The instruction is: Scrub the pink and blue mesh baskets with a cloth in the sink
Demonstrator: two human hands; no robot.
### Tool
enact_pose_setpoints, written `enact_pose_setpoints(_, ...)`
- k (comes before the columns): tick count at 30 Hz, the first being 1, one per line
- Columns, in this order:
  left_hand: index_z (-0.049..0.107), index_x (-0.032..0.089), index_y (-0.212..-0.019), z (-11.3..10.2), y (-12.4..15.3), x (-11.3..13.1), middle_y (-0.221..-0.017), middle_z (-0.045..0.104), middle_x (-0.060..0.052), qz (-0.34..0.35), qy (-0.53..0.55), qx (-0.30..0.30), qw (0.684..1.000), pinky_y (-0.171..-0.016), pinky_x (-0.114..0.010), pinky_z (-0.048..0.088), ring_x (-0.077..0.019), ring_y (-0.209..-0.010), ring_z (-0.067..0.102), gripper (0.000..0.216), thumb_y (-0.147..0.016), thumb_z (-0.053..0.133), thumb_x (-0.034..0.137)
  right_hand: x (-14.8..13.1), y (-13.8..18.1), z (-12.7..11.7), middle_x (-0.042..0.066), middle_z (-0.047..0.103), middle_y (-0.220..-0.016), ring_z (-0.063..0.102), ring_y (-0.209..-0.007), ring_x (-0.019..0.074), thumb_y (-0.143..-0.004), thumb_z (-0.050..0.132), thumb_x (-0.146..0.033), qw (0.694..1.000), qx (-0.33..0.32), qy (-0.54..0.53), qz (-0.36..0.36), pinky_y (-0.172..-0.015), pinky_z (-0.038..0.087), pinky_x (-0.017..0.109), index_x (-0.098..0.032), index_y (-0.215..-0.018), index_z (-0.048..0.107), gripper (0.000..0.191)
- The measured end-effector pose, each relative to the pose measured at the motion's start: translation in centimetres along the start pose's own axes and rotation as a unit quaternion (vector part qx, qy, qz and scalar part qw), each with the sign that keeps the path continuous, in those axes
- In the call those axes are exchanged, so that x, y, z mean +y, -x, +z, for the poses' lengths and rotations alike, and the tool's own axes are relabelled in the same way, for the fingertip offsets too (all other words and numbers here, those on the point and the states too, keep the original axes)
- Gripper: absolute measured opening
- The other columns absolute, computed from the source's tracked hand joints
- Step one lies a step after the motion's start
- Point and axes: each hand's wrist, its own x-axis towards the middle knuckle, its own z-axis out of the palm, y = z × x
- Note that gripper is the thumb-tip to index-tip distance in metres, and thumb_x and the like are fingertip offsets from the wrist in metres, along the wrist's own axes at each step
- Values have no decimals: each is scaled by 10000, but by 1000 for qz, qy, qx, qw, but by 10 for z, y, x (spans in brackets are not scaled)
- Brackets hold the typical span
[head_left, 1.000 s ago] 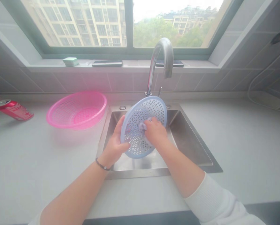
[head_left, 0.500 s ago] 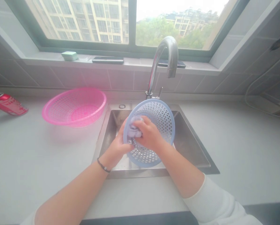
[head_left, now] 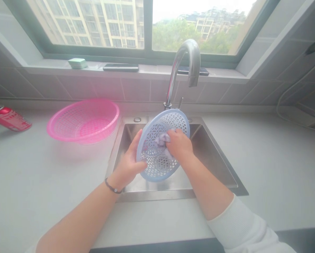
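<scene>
Blue basket, mid-frame, is clamped by fingers of the left hand, cloth by those of the right hand.

Right hand curled (left hand clasping).

In the middle of the frame I have a pale blue basket, its surface a lattice of petal-like and triangular openings, and a cloth in washed-out lilac. My sleeve at lower right is white with fine ribbing; my bracelet, lower left of centre, is dark with one pale bead. At left I see a hot-pink mesh basket and a red can with whitish markings. The sink is silver-grey, the desk white, the wall tiles grey with paler lines.
</scene>
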Motion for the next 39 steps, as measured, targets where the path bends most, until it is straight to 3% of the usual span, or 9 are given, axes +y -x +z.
enact_pose_setpoints(6,404,431,-1615,6,3,-4,-1494,588,-83,-39,24,-29,999,-1116,-640,482,-406,-1332,588,1056,-690,837,163,5,-3,3,148,541,-1430,617,-1219,289,-971,547,-290,983,143,-115,24,-1035,506,416,-254,-1391,607,426)
enact_pose_setpoints(12,449,357,-1590,8,0,-5,-1622,508,-74,6,78,-3,997,-1262,-582,358,-405,-1508,439,1049,-646,851,142,-16,11,16,157,349,-1655,438,-1438,438,-922,679,-608,993,97,-55,-39,-1068,479,604,-348,-1516,531,665)
enact_pose_setpoints(16,460,331,-1577,14,0,1,-1615,533,-73,7,93,8,996,-1276,-542,359,-386,-1526,435,1035,-640,850,131,-20,12,20,119,470,-1558,543,-1329,370,-968,652,-429,993,72,-57,-72,-935,568,453,-385,-1409,647,442)
enact_pose_setpoints(23,486,294,-1552,29,-1,18,-1372,724,-89,3,122,-15,992,-1107,-513,546,-369,-1349,633,911,-695,733,108,-26,25,32,91,656,-1251,597,-1176,287,-927,696,-403,947,33,-57,-314,-832,554,346,-351,-1131,784,228)
enact_pose_setpoints(25,461,304,-1573,26,-1,14,-1448,678,-83,-7,107,-9,994,-1152,-513,511,-367,-1406,582,963,-673,731,94,-24,22,31,105,665,-1210,611,-1144,287,-937,685,-370,956,39,-51,-287,-807,550,337,-326,-1133,782,223)
enact_pose_setpoints(29,422,360,-1608,13,3,-1,-1623,506,-64,-36,55,1,998,-1245,-541,399,-380,-1529,420,1029,-675,765,94,-5,4,21,142,645,-1257,636,-1120,304,-930,687,-304,984,96,-68,-130,-895,552,392,-269,-1189,764,272)
enact_pose_setpoints(32,393,376,-1623,6,5,-7,-1600,495,-95,-48,45,-31,997,-1189,-597,437,-417,-1472,467,1052,-686,815,151,12,-7,15,156,621,-1303,642,-1116,314,-900,709,-277,982,153,-104,-36,-951,545,436,-253,-1233,746,336)
enact_pose_setpoints(34,355,391,-1637,5,5,-9,-1579,501,-104,-53,44,-52,996,-1142,-609,470,-424,-1432,504,1085,-686,832,175,13,-8,14,154,623,-1283,639,-1111,315,-882,717,-258,977,170,-123,-33,-959,543,448,-249,-1221,748,341)
enact_pose_setpoints(39,338,378,-1637,8,3,-12,-1599,494,-93,-45,39,-45,997,-1151,-560,476,-402,-1472,468,1081,-687,801,148,-13,9,23,96,644,-1104,628,-973,239,-839,732,-215,949,106,-165,-248,-897,534,368,-251,-1110,773,276)
